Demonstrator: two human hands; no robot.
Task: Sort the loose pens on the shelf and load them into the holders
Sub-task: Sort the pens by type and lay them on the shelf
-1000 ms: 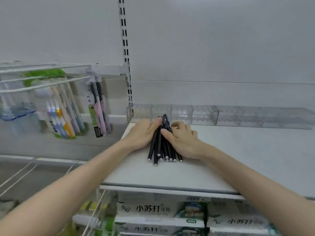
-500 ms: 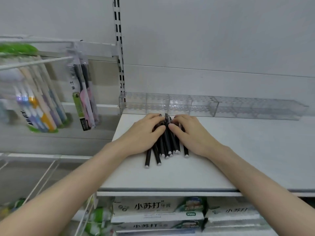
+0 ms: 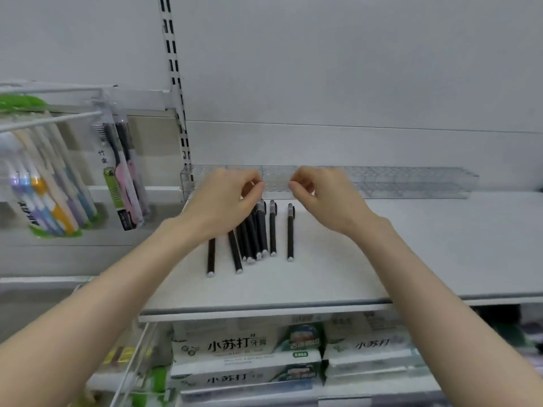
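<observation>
Starting from the biggest thing: the white shelf (image 3: 411, 245) carries everything, and along its back edge stands the row of clear plastic holders (image 3: 411, 182). In front of this row both hands hover close together. The left hand (image 3: 226, 201) has its fingers curled with the tips meeting. It covers the far ends of several pens, so I cannot tell if it pinches one. The right hand (image 3: 323, 198) is curled in the same way, and nothing shows between its fingertips. The black pens (image 3: 261, 230) lie flat on the shelf just below the hands, with their long axis running front to back and the caps toward the holders. Most are bunched under the left hand. One single pen (image 3: 290, 233) lies apart on the right, its cap just below the right hand's fingertips, so this hand seems the nearer one to take it.
</observation>
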